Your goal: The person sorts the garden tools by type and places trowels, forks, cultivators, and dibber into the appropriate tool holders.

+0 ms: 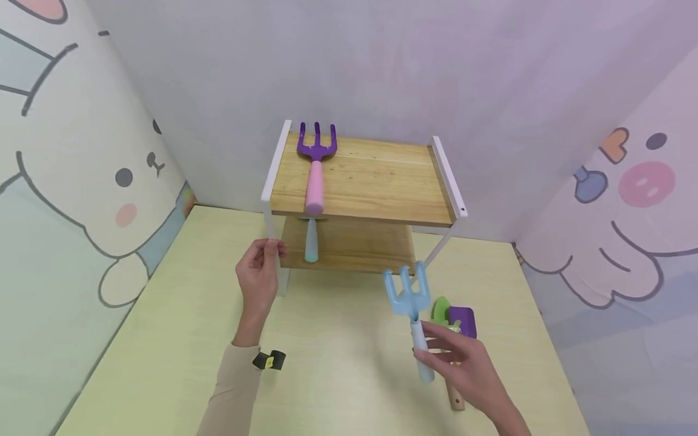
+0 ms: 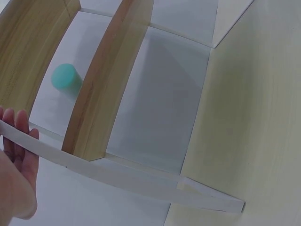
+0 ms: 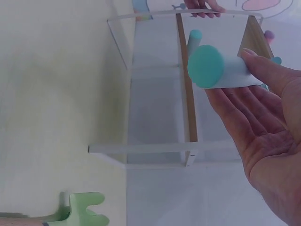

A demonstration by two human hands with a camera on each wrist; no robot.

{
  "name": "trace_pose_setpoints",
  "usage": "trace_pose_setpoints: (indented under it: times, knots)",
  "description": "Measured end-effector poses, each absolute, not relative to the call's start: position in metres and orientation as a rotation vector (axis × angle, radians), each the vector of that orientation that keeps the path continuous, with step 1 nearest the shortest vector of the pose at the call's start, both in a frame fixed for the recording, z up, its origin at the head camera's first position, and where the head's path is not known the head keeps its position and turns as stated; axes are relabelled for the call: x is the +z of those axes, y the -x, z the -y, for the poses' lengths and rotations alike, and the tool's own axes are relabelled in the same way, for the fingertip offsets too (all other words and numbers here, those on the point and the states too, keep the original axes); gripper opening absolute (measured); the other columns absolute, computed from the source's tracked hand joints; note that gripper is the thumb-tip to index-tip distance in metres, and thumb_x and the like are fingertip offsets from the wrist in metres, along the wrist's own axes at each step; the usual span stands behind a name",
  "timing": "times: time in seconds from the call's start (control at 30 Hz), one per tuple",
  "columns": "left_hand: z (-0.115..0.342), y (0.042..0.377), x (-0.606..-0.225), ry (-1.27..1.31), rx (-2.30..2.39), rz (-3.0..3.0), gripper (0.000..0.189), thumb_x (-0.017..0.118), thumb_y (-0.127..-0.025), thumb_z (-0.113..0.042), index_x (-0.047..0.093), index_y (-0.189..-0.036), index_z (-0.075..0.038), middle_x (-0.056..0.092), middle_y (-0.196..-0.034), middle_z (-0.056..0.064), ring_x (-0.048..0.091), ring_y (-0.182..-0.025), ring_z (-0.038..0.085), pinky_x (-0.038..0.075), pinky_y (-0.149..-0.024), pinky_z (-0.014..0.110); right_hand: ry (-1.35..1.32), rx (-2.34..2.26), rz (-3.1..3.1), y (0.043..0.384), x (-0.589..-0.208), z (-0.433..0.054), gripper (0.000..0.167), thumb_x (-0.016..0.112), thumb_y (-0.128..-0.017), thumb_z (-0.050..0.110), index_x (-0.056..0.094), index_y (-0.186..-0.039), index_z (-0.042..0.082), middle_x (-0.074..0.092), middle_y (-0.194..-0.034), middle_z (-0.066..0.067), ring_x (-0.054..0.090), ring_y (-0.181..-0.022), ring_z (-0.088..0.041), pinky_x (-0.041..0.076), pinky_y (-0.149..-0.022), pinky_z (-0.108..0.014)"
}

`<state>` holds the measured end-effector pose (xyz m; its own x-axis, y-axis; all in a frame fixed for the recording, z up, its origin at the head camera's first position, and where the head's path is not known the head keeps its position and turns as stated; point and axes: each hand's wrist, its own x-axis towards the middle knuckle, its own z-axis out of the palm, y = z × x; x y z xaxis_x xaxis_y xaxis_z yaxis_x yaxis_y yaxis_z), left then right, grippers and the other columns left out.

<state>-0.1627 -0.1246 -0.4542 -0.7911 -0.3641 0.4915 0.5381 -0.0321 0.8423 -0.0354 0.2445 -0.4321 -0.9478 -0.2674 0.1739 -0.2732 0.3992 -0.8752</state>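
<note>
My left hand holds the left white post of a two-tier shelf, with its fingers round the post in the left wrist view. My right hand grips the pale handle of a light blue garden hand fork, tines pointing up, in front of the shelf's right side. The fork's teal handle end faces the right wrist camera. A purple hand fork with a pink handle lies on the upper board's left side. Below it, a tool with a pale blue handle lies on the lower board, its head mostly hidden.
Right of the shelf on the table lie a green tool, a purple tool head and a wooden handle, partly behind my right hand. Curtain walls with cartoon animals stand at the back and both sides.
</note>
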Motion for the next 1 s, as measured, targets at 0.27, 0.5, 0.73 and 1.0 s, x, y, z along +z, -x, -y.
trace_pose_setpoints:
  times: [0.27, 0.5, 0.73, 1.0]
  knots:
    - [0.124, 0.162, -0.454, 0.190, -1.913, 1.603, 0.021, 0.055, -0.105, 0.001, 0.063, -0.097, 0.019, 0.068, -0.090, 0.024, 0.069, -0.077, 0.020, 0.060, -0.073, 0.022, -0.614, 1.601, 2.572, 0.039, -0.419, -0.239, 0.042, 0.077, -0.090, -0.001, 0.067, -0.131, 0.002, 0.076, -0.112, -0.008, 0.074, -0.096, -0.014, 0.065, -0.067, -0.033]
    - [0.124, 0.163, -0.454, 0.176, -1.887, 1.619, 0.022, 0.055, -0.105, 0.000, 0.063, -0.096, 0.018, 0.069, -0.089, 0.021, 0.069, -0.076, 0.018, 0.060, -0.073, 0.022, -0.636, 1.600, 2.546, 0.043, -0.407, -0.231, 0.044, 0.079, -0.088, -0.001, 0.068, -0.131, 0.003, 0.076, -0.111, -0.008, 0.075, -0.095, -0.015, 0.065, -0.067, -0.034]
    - [0.124, 0.162, -0.456, 0.174, -1.877, 1.625, 0.022, 0.055, -0.105, 0.000, 0.064, -0.096, 0.018, 0.066, -0.089, 0.029, 0.069, -0.075, 0.017, 0.060, -0.073, 0.022, -0.691, 1.621, 2.471, 0.047, -0.395, -0.221, 0.046, 0.079, -0.086, -0.006, 0.068, -0.130, 0.002, 0.076, -0.110, -0.009, 0.075, -0.094, -0.015, 0.065, -0.065, -0.035]
    - [0.124, 0.163, -0.456, 0.182, -1.894, 1.611, 0.020, 0.056, -0.105, 0.001, 0.063, -0.096, 0.018, 0.068, -0.089, 0.023, 0.069, -0.076, 0.017, 0.060, -0.074, 0.022, -0.735, 1.667, 2.426, 0.057, -0.381, -0.216, 0.049, 0.077, -0.085, -0.011, 0.066, -0.132, -0.001, 0.076, -0.110, -0.010, 0.076, -0.094, -0.017, 0.065, -0.066, -0.036]
